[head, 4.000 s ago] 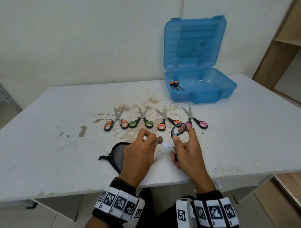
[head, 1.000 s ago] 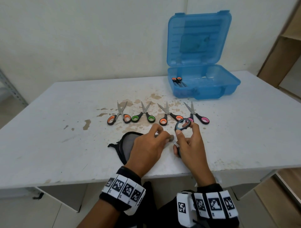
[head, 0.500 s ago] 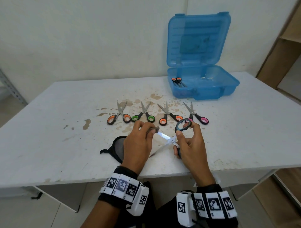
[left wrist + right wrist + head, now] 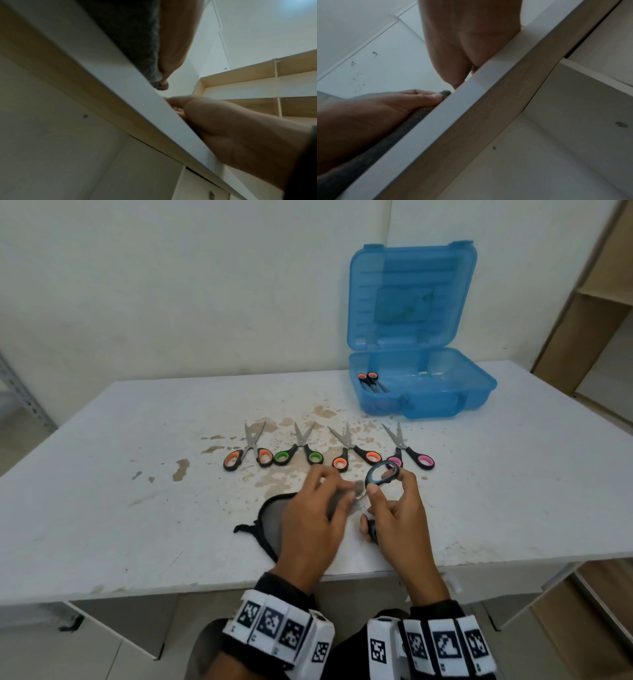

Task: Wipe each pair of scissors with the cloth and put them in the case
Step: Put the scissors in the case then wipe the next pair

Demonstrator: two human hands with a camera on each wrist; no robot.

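A: What do we have for the hands?

B: Lower centre of the head view. Right hand (image 4: pixel 397 515) is curled on the blue scissors (image 4: pixel 382 474), one oval loop handle pinched up between fingertips, the other handle low in the palm. Left hand (image 4: pixel 311 522) has its fingers closed on the cloth (image 4: pixel 274 515), pinching a fold of it against the blade area; it's blurred there, so we can't see the blades. Hands sit close together, nearly touching.

A: Cloth texture?

B: Grey, fuzzy, dark stitched edge, rounded outline, lying flat on the table (image 4: pixel 102 474) under the left hand. In the left wrist view we see it as a nubby grey strip (image 4: pixel 137 40) along the table edge.

A: Count the scissors.

B: Four in a row across mid-frame, all slightly open, steel blades pointing to the top of the frame, black handles with coloured insets. From frame left: orange pair (image 4: pixel 248 455), green pair (image 4: pixel 299 451), second orange pair (image 4: pixel 354 453), pink pair (image 4: pixel 409 455). One held, so five out of the case. One more with orange insets (image 4: pixel 371 381) lies in the case. Six in all.

A: Case?

B: One, translucent blue plastic, boxy with rounded corners, upper right, lid (image 4: pixel 411 296) standing open, ribbed; tray (image 4: pixel 472 395) shallow.

A: Table surface?

B: White, matte, brown stains around the row. Wood shelving (image 4: pixel 599 313) at the right edge.
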